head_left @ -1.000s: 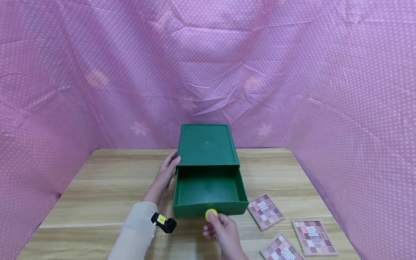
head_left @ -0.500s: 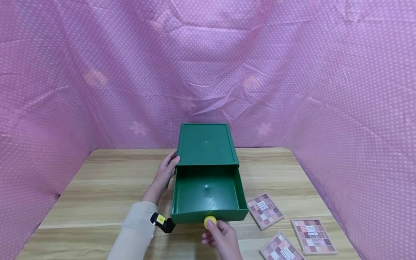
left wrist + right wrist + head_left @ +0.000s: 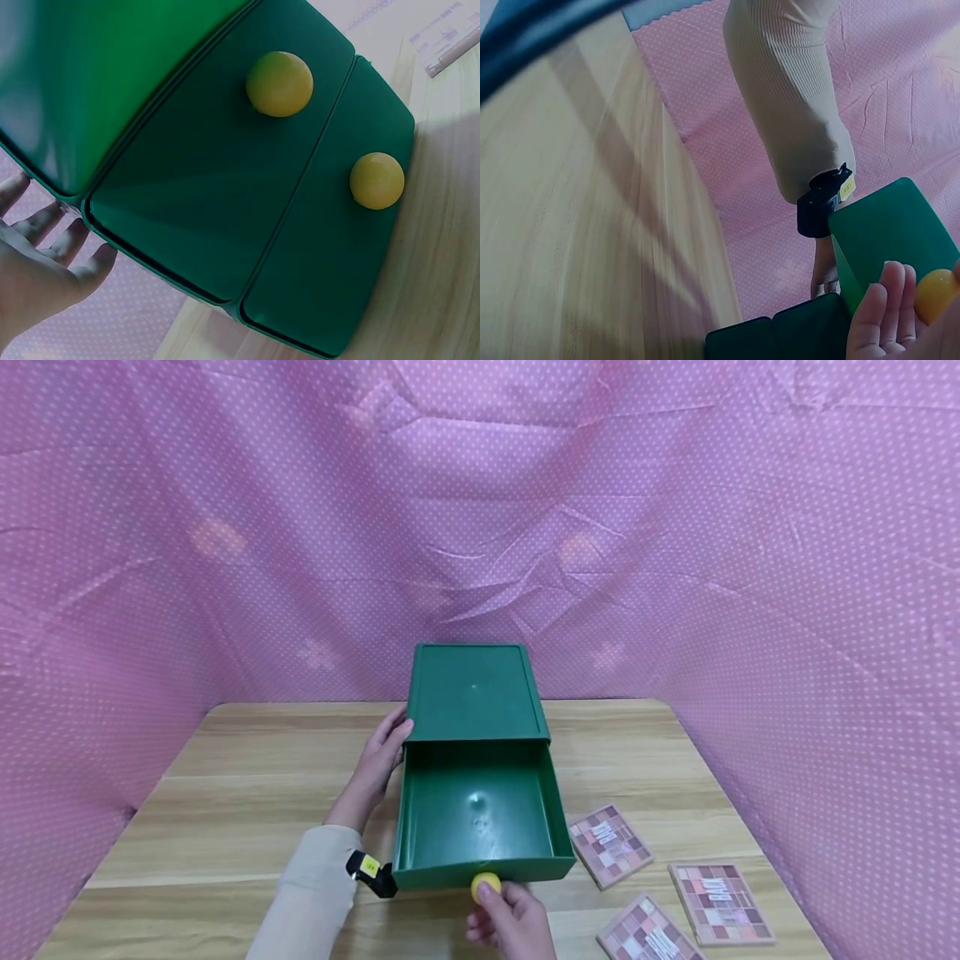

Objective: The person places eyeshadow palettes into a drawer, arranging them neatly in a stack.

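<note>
A green plastic drawer cabinet (image 3: 476, 693) stands mid-table with its top drawer (image 3: 431, 878) pulled far out; the drawer's green floor shows. Below it, the left wrist view has two closed drawers, each with a round yellow knob (image 3: 280, 84). My left hand (image 3: 377, 762) rests against the cabinet's left side, its fingertips (image 3: 71, 241) at the side edge in the left wrist view. With thumb and fingers, my right hand (image 3: 513, 922) pinches the yellow knob (image 3: 485, 882) of the top drawer. The right wrist view catches that knob beside the thumb, partly cut off.
Three flat palettes of pinkish squares (image 3: 611, 845) (image 3: 722, 903) (image 3: 651, 931) lie on the wooden table (image 3: 247, 793) right of the drawer. Pink dotted cloth (image 3: 480, 527) hangs around the back and sides. A black wrist device (image 3: 372, 872) sits close to the drawer's left front corner.
The top drawer has slid further out toward me, with my right hand holding its knob. My left hand has stayed on the cabinet's side.
</note>
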`<state>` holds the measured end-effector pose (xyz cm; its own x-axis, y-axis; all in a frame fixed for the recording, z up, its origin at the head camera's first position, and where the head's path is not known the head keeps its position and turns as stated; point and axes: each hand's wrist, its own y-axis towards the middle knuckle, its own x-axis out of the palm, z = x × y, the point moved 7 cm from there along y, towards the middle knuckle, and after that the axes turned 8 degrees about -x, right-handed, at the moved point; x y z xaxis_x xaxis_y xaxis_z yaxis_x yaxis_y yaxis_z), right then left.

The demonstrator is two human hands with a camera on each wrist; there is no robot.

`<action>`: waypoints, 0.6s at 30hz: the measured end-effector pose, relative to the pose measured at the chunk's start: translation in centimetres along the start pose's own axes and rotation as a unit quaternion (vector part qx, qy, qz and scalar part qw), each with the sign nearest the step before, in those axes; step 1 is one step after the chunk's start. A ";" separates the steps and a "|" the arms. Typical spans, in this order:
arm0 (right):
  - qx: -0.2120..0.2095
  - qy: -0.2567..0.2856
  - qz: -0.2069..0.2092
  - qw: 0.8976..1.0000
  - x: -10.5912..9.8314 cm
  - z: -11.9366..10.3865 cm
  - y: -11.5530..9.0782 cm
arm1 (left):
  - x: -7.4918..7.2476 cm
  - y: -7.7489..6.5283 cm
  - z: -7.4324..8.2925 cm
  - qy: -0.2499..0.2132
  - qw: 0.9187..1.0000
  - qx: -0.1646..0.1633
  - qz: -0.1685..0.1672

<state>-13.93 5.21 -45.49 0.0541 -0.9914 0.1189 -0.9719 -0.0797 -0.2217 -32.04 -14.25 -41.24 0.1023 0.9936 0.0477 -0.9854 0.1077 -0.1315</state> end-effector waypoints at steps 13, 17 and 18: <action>0.005 0.011 -0.020 1.000 0.2 0.3 0.0 | -0.1 0.1 0.4 -0.005 1.000 0.005 -0.005; -0.001 -0.002 -0.042 0.999 -0.1 0.7 0.0 | 0.0 0.2 0.3 -0.011 1.000 0.010 -0.002; -0.005 -0.010 -0.049 0.999 -0.4 0.9 0.0 | 0.0 0.2 0.2 -0.012 1.000 0.011 -0.002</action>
<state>-13.73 5.54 -46.39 0.1542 -0.9806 0.1207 -0.9639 -0.1762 -0.1995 -32.29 -14.20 -41.03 0.1030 0.9921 0.0711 -0.9878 0.1104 -0.1098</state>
